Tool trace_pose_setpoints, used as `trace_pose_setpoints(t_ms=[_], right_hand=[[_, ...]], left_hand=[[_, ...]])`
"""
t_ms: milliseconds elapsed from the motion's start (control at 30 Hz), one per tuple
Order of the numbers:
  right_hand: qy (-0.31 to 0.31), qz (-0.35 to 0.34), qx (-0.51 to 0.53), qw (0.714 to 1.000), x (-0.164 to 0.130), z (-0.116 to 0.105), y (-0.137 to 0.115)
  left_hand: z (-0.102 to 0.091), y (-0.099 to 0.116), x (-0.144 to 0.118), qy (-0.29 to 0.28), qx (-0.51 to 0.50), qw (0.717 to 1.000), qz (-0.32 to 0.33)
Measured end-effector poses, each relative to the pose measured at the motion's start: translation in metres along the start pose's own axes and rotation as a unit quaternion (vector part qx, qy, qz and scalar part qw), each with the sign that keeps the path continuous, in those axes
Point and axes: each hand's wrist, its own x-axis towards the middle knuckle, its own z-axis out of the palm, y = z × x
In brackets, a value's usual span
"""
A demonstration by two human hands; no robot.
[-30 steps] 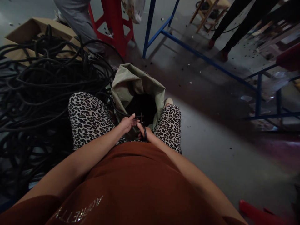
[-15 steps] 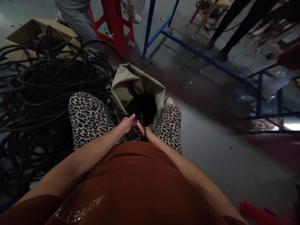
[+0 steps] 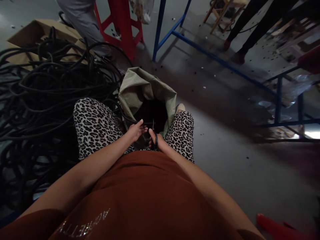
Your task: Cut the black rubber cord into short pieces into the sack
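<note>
Between my knees stands a grey-green woven sack (image 3: 133, 81), its mouth wide and its inside dark. My left hand (image 3: 136, 131) is at the near side of the sack's mouth, thumb up, pinching a black rubber cord (image 3: 128, 118) that runs in from the left. Just to its right, my right hand (image 3: 153, 139) grips black-handled scissors (image 3: 156, 140), the blades pointing away from me over the dark opening. A small gap separates the two hands. Whether the blades touch the cord cannot be made out.
A large tangle of black cords (image 3: 50, 83) spreads on my left, before an open cardboard box (image 3: 37, 28). Ahead are a red stool (image 3: 122, 30) and a blue metal frame (image 3: 195, 46). Other people's legs show at the top left and top right. Small bits litter the floor.
My right hand and the scissors have shifted slightly right, away from my left hand, widening the gap. My left hand has barely moved.
</note>
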Motion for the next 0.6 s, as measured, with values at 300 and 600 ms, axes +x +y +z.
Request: trace_pose_setpoints(t_ms=[300, 600], right_hand=[[-0.004, 0.007, -0.01, 1.0, -0.0041, -0.0002, -0.0009], [-0.008, 0.01, 0.018, 1.0, -0.0063, 0.0001, -0.0038]], left_hand=[[-0.0011, 0.0021, 0.0005, 0.043, -0.001, 0.998, 0.039], [0.0003, -0.0017, -0.0009, 0.062, -0.011, 0.996, 0.061]])
